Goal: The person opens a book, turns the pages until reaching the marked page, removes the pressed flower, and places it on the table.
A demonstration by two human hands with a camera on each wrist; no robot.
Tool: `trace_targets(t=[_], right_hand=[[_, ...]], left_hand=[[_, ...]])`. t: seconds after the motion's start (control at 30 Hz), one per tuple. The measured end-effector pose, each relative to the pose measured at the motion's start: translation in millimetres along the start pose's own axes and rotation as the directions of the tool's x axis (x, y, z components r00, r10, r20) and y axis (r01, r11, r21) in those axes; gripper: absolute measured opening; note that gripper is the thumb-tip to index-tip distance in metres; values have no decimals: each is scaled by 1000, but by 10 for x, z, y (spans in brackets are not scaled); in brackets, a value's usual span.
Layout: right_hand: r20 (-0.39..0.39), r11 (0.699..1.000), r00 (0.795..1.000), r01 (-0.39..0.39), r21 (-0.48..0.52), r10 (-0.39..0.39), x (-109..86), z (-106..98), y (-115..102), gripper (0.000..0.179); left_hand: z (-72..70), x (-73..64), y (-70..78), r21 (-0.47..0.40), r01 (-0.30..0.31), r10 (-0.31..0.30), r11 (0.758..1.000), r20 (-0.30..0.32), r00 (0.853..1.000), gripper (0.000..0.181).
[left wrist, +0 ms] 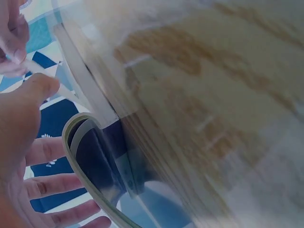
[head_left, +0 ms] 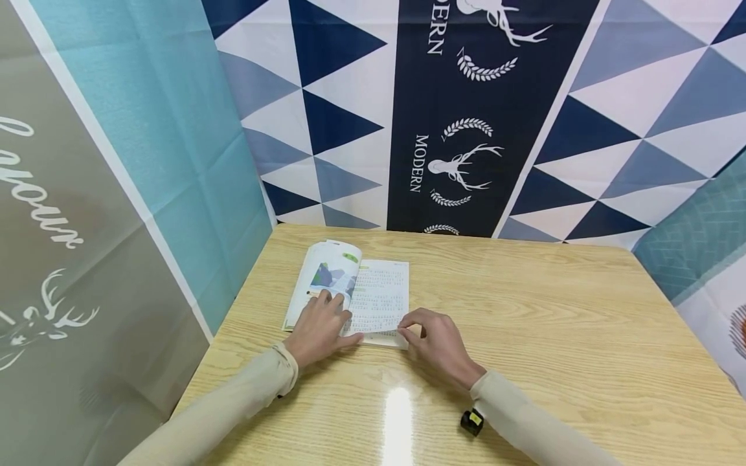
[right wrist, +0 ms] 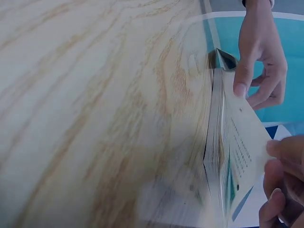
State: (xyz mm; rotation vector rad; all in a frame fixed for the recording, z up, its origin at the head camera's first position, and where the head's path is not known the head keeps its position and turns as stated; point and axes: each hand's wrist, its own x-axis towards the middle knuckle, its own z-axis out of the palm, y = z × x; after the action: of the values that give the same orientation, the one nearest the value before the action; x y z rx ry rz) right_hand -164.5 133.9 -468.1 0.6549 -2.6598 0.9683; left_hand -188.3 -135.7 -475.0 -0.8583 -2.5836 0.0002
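Observation:
A paperback book [head_left: 381,285] lies open, with a coloured landscape picture [head_left: 335,277] on its left page and lines of print on the right. My left hand [head_left: 319,329] rests spread over the left page near the fold, its thumb reaching onto the lower right page. At the book's lower right corner, my right hand [head_left: 438,338] pinches a page between thumb and fingertips. In the right wrist view that printed page [right wrist: 242,147] is lifted away from the stack of pages beneath. The left wrist view shows the left thumb [left wrist: 40,88] against the page edge.
The book lies on a light wood-grain table [head_left: 542,323], left of its middle. Patterned cloth [head_left: 344,116] hangs behind the table, and another cloth [head_left: 105,194] runs along the left. A small black device [head_left: 472,422] is at the right wrist.

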Motion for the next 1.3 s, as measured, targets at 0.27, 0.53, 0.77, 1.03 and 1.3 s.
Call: trace_targets(t=[0.27, 0.53, 0.77, 1.03, 1.3], right_hand=[[-82, 1000, 996, -28, 1, 28, 5, -3, 10, 37], [109, 989, 988, -101, -106, 112, -31, 31, 12, 46], [199, 980, 978, -26, -199, 66, -76, 74, 50, 35], [166, 961, 978, 164, -223, -129, -42, 39, 56, 9], [74, 935, 967, 255, -245, -244, -19, 40, 69, 6]], left_hand=[[42, -11, 8, 56, -9, 11, 998, -47, 999, 32], [-22, -11, -42, 43, 122, -119, 992, -66, 991, 60], [-59, -6, -103, 27, 141, -137, 990, -112, 984, 67], [-59, 10, -145, 99, 45, -32, 994, -127, 991, 30], [-36, -11, -101, -23, -6, 4, 1000, -100, 995, 18]])
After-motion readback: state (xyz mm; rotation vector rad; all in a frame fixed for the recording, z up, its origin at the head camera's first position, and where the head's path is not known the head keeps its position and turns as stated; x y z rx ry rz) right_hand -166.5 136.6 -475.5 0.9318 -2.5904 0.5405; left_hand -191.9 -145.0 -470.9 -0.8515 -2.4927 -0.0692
